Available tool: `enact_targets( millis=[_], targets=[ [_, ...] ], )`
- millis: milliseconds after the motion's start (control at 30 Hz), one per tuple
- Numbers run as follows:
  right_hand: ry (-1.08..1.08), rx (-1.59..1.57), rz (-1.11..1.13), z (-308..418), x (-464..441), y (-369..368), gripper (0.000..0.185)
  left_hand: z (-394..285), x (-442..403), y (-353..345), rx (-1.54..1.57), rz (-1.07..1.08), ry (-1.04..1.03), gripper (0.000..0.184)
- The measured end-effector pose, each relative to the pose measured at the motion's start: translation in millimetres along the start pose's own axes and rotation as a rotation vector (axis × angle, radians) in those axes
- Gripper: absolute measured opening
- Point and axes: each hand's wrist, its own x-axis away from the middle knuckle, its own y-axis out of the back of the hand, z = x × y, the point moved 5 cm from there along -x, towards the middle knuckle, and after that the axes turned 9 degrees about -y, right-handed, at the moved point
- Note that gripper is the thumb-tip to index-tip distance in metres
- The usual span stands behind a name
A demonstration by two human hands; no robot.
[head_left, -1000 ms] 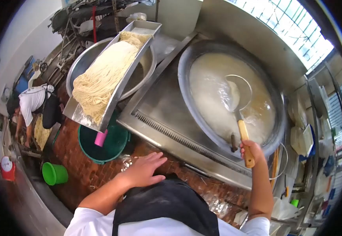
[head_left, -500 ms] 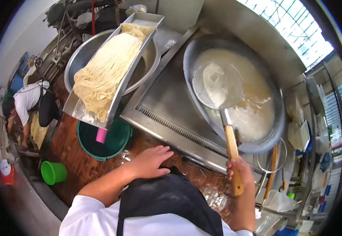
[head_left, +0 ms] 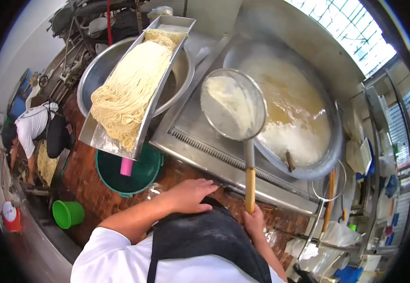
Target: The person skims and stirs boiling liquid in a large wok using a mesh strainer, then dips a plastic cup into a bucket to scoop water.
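My right hand [head_left: 253, 221] is closed around the wooden handle of a round mesh skimmer [head_left: 250, 185]. Pale foamy or starchy matter lies in its mesh, above the steel stove top [head_left: 193, 113] and just left of a large cooking pot [head_left: 319, 170]. Cloudy yellowish liquid with white froth fills that pot, and a short dark handle [head_left: 290, 160] sticks up at its near edge. My left hand [head_left: 191, 195] holds nothing, its fingers stretched out, close to the front of my black apron [head_left: 205, 236].
A sloping metal tray [head_left: 93, 133] bears a heap of noodles [head_left: 134, 87] across a steel basin [head_left: 86, 70]. Below are a dark green tub [head_left: 105, 175] and a bright green bucket [head_left: 68, 214]. Another person [head_left: 33, 125] bends over at far left. A wire hoop [head_left: 314, 191] hangs at right.
My right hand has moved left and toward me, bringing the skimmer from over the pot to over the stove top. My left hand stays open near the apron.
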Motion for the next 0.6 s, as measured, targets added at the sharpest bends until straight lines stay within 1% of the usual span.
enact_targets(
  millis=[100, 133, 233, 333, 433, 533, 600],
  targets=[
    [0.139, 0.099, -0.083, 8.0, 8.3, -5.7, 0.017, 6.1, 6.6, -3.6, 0.020, 0.007, -0.004, 0.074],
    [0.199, 0.113, -0.098, 17.6, 16.2, -4.7, 0.016, 9.0, 8.7, -5.5, 0.028, 0.001, -0.007, 0.074],
    [0.165, 0.267, -0.151, 11.2, 17.9, -2.4, 0.015, 17.2, 11.5, -9.2, 0.041, 0.010, -0.037, 0.074],
    [0.293, 0.450, -0.278, 5.3, 21.4, 1.8, 0.017, 22.7, 15.0, -10.4, 0.046, -0.076, -0.076, 0.071],
    [0.175, 0.359, -0.201, 8.0, 25.8, 3.9, 0.017, 24.5, 15.2, -8.0, 0.052, 0.032, -0.032, 0.073],
    [0.105, 0.197, -0.109, 24.5, 35.6, 3.5, 0.016, 28.2, 15.6, -12.0, 0.065, 0.055, -0.042, 0.072],
    [-0.069, 0.101, -0.007, 28.5, 36.8, 12.5, 0.025, 25.9, 14.5, -5.4, 0.085, 0.110, -0.028, 0.072]
  ],
)
